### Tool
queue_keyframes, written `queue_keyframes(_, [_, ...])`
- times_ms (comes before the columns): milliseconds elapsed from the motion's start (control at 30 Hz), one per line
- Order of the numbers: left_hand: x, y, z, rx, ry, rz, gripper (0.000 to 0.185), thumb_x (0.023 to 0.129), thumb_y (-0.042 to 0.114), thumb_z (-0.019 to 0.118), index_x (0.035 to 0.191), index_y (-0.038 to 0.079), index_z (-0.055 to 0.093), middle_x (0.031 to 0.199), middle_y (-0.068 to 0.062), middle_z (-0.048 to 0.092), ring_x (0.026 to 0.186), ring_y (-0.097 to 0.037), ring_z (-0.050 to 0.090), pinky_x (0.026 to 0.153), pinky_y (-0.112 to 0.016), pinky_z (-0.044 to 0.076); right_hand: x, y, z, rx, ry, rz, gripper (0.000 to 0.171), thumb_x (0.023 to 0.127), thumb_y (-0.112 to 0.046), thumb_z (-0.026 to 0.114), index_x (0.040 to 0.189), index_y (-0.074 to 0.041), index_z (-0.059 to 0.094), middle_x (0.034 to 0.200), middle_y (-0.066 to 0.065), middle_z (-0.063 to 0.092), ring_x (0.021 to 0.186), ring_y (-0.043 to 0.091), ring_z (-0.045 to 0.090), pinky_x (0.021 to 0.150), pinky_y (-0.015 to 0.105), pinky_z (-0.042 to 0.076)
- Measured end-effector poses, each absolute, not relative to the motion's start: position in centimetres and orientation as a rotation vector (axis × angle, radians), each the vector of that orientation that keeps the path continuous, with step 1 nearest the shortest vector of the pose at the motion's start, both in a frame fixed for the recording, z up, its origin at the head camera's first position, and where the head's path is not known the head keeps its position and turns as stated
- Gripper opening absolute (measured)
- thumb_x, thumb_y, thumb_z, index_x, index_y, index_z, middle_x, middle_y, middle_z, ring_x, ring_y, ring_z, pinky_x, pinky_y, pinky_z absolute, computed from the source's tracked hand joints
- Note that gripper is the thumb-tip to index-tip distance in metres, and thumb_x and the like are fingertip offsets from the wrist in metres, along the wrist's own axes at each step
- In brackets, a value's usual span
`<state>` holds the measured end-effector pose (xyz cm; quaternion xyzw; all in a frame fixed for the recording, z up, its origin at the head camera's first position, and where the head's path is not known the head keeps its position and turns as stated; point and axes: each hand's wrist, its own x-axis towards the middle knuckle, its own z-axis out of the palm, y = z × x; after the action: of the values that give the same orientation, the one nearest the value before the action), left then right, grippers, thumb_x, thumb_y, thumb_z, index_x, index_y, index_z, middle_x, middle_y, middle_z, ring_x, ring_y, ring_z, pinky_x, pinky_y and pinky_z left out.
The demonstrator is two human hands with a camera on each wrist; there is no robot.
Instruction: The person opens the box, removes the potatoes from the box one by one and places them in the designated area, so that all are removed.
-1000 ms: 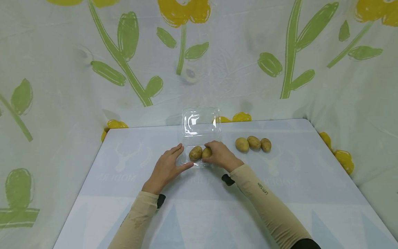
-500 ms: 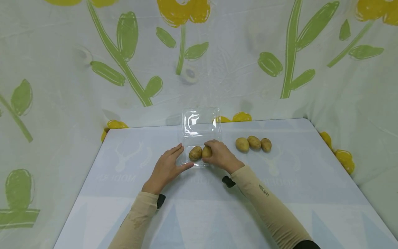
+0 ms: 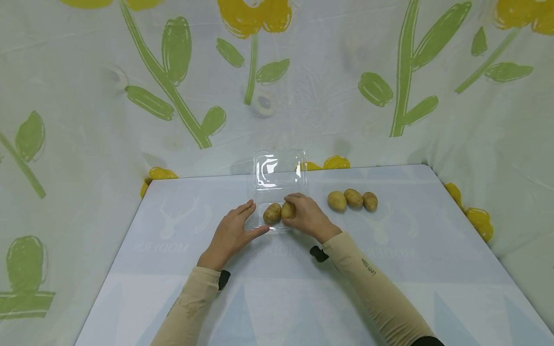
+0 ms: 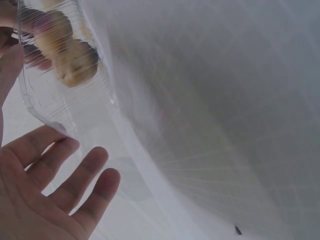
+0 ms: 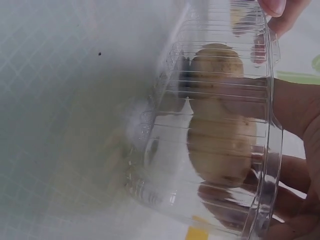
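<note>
Your right hand (image 3: 308, 216) curls its fingers round a small brown potato (image 3: 288, 210) inside the clear plastic clamshell box (image 3: 279, 169) mid-table, beside a second potato (image 3: 272, 213). Your left hand (image 3: 231, 234) rests spread-fingered against the box's left edge.

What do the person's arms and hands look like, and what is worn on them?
Both arms wear long, close-fitting beige sleeves reaching the wrists. The right sleeve carries small dark lettering; the left sleeve shows faint stains. A black device sits at each wrist. The left hand and right hand are bare, without gloves.
</note>
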<state>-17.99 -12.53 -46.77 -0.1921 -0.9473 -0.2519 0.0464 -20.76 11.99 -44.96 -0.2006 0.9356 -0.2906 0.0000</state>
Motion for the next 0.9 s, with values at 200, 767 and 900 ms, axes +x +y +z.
queue_keyframes(200, [-17.9,-12.5,-46.7,-0.585,-2.896,-0.766,0.089,0.086,0.065,0.07,0.147,0.003,0.051,0.157,-0.008,0.044,0.137,-0.035,0.048,0.112,-0.049,0.04,-20.5,12.4,-44.7,-0.7,2.978,-0.998,0.063,0.081,-0.016,0.086,0.135,0.003,0.061,0.139,0.016,0.06,0.128,0.033,0.057,0.109,0.04,0.046])
queue_keyframes(767, [-17.8,-12.6,-46.9,-0.589,-2.869,-0.779,0.089,0.085,0.062,0.073,0.147,0.002,0.051,0.156,-0.009,0.045,0.136,-0.036,0.049,0.112,-0.05,0.04,-19.5,15.3,-42.8,-0.705,3.016,-1.137,0.065,0.083,-0.016,0.085,0.139,0.002,0.058,0.145,0.015,0.055,0.131,0.031,0.055,0.105,0.041,0.05])
queue_keyframes(900, [-17.9,-12.5,-47.0,-0.59,-2.872,-0.782,0.088,0.085,0.061,0.073,0.147,0.002,0.051,0.156,-0.009,0.044,0.136,-0.036,0.049,0.112,-0.05,0.04,-19.0,16.5,-42.5,-0.693,3.059,-1.129,0.065,0.083,-0.016,0.085,0.14,0.001,0.058,0.145,0.013,0.056,0.128,0.03,0.057,0.104,0.041,0.05])
